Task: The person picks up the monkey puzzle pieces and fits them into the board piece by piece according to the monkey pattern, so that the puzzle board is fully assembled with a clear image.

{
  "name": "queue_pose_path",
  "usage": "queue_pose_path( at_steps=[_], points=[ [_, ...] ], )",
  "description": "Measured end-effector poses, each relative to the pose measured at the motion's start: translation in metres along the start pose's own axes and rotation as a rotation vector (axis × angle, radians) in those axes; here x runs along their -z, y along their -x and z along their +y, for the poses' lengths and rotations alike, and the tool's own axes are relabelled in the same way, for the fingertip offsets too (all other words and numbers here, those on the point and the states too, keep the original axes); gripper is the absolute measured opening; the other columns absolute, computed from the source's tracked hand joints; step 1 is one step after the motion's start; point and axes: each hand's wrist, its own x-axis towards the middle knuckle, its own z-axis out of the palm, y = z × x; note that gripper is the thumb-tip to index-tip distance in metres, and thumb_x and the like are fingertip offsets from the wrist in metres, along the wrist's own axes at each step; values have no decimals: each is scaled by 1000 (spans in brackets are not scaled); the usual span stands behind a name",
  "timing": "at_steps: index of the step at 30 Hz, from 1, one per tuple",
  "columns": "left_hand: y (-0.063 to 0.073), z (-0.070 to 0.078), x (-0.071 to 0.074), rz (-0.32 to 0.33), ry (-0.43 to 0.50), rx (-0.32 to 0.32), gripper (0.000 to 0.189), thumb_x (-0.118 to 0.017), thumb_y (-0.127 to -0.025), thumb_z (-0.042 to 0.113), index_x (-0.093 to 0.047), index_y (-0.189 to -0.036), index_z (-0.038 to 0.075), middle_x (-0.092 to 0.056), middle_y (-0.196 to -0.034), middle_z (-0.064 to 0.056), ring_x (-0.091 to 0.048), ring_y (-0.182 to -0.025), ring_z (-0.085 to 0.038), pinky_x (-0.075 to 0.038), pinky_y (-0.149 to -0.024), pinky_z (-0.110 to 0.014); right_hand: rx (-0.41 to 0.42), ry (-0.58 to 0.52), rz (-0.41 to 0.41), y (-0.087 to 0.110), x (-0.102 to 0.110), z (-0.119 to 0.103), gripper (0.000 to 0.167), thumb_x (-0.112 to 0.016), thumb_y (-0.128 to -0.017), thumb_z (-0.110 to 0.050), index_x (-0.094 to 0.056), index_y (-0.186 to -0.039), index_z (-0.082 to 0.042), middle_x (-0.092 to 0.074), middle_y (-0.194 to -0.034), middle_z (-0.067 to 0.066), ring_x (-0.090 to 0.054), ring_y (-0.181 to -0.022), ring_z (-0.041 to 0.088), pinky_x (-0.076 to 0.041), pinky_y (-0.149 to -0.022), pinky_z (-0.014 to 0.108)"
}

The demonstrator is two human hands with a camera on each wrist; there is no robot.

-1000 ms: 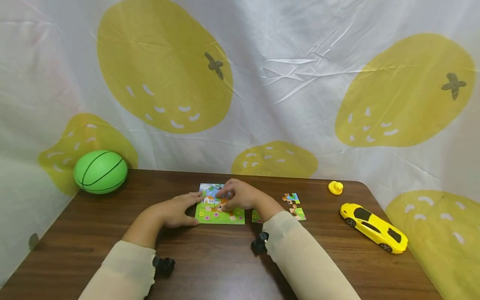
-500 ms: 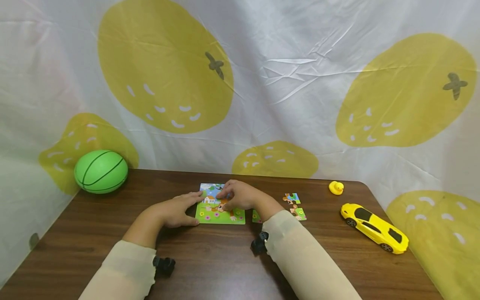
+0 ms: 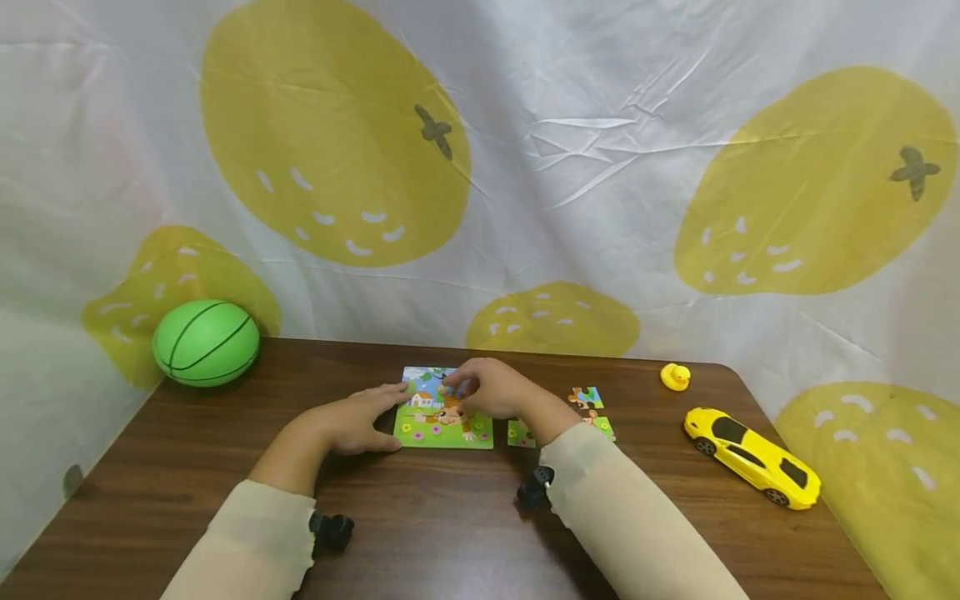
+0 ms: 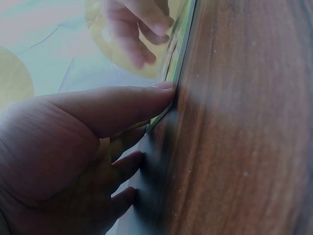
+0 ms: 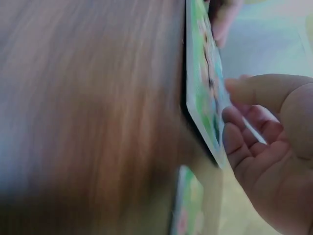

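Observation:
A square picture puzzle [image 3: 438, 435] with a cartoon monkey, a house and flowers lies flat on the wooden table. My left hand [image 3: 360, 423] rests along its left side, thumb at the near corner and fingers stretched toward the far part. In the left wrist view the thumb [image 4: 122, 105] touches the board's edge. Above the puzzle's right half is my right hand [image 3: 497, 390], fingers bent loosely, thumb apart from them. The right wrist view shows no piece between the right fingers [image 5: 232, 139], which are close over the puzzle's surface.
Loose puzzle pieces lie right of the board, among them a green one [image 3: 521, 433] and a blue-and-brown one [image 3: 587, 397]. Farther right are a yellow duck [image 3: 676, 377] and a yellow toy car [image 3: 752, 458]. A green ball [image 3: 206, 343] sits at the back left, before a hanging cloth [image 3: 525, 208].
My right hand has shifted slightly right and its fingers have come away from the puzzle, uncovering more of the monkey picture. My left hand stays at the puzzle's left edge.

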Motion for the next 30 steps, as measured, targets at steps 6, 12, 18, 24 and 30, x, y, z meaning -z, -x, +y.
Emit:
queue_pose_path(
  at_steps=[6, 12, 18, 24, 30],
  points=[
    [-1, 0, -1, 8, -24, 1, 83, -75, -100, 38, -35, -168, 13, -21, -181, -8, -18, -167, -44, -23, -132, -67, 21, -65, 76, 24, 19, 13, 37, -75, -100, -17, -73, -137, -16, -76, -128, 8, -68, -101, 16, -58, -84, 35],
    [-1, 1, -1, 3, -24, -7, 84, -76, -99, 37, -36, -168, 12, -21, -181, -9, -18, -167, -44, -23, -132, -68, -22, -70, 135, 52, 39, 41, 40, -77, -99, -23, -73, -137, -14, -76, -130, 7, -70, -118, 21, -59, -101, 44],
    [-1, 1, 0, 4, -29, -2, 84, -76, -100, 37, -35, -168, 12, -20, -181, -8, -18, -167, -44, -23, -132, -67, -89, -30, 201, 76, 60, 76, 43, -77, -99, -27, -71, -139, -12, -73, -131, 13, -67, -108, 21, -57, -87, 36],
    [-2, -1, 0, 6, -28, 1, 84, -76, -100, 38, -35, -168, 12, -20, -181, -8, -18, -167, -43, -23, -132, -67, -145, -63, 216, 96, 81, 98, 47, -77, -98, -24, -68, -142, -8, -70, -136, 19, -64, -91, 20, -56, -73, 32],
    [-1, 0, -1, 7, -24, -7, 83, -75, -100, 37, -35, -168, 11, -21, -181, -9, -18, -167, -44, -23, -132, -67, -155, 17, 242, 109, 92, 119, 44, -78, -97, -20, -70, -139, -6, -73, -131, 17, -69, -110, 27, -57, -84, 32]
  ],
)
